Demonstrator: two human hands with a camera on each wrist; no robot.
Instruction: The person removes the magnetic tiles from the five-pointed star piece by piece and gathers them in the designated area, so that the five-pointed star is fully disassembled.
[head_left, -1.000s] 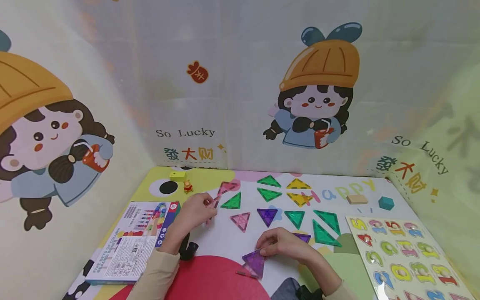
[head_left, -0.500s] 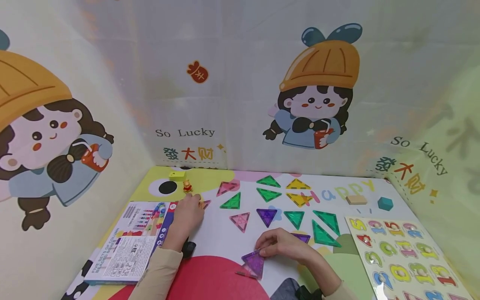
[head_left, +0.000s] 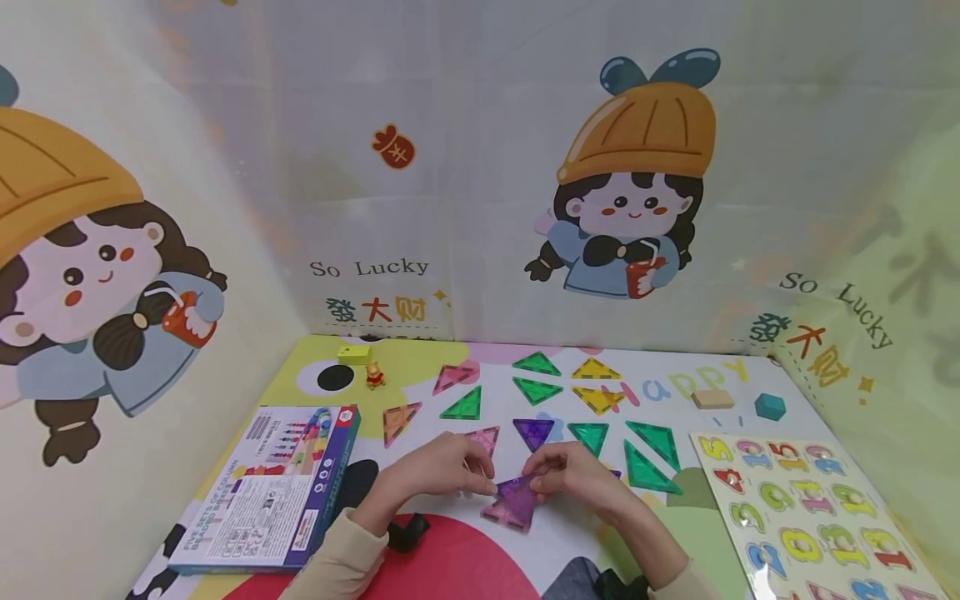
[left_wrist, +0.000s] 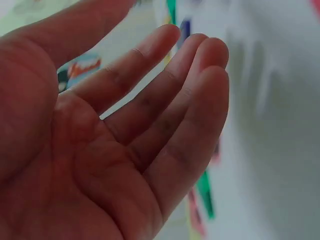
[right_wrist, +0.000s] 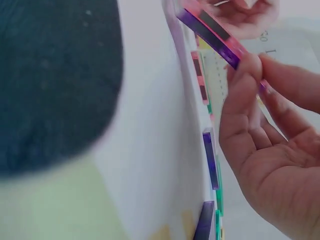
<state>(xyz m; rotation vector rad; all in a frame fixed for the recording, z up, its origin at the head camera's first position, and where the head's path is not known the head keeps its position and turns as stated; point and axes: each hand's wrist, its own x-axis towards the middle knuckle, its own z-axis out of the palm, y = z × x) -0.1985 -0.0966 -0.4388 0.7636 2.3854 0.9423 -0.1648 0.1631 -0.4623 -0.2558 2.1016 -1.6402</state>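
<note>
My right hand [head_left: 577,477] pinches a purple triangular magnetic tile [head_left: 516,493] by its upper right edge, thumb against fingers. A pink triangular tile [head_left: 510,515] lies against it, showing below. In the right wrist view the purple tile [right_wrist: 220,47] and the pink tile [right_wrist: 212,22] appear edge-on as a stack above the table, held in the right hand [right_wrist: 270,135]. The left hand [head_left: 442,468] hovers at the stack's left side, its thumb tip close to it; contact is unclear. Left wrist view: relaxed, extended fingers [left_wrist: 195,115], nothing in the palm.
Triangular tiles are spread over the table: orange [head_left: 401,421], pink [head_left: 453,377], green [head_left: 462,404], yellow [head_left: 596,368], purple [head_left: 534,433]. A boxed set [head_left: 262,487] lies left, a number puzzle board [head_left: 813,508] right. A small bear figure [head_left: 375,375] and blocks stand behind.
The left hand has set the orange triangular tile down near the bear figure and come back right to the stack. The right hand still holds the purple and pink tiles, now turned slightly.
</note>
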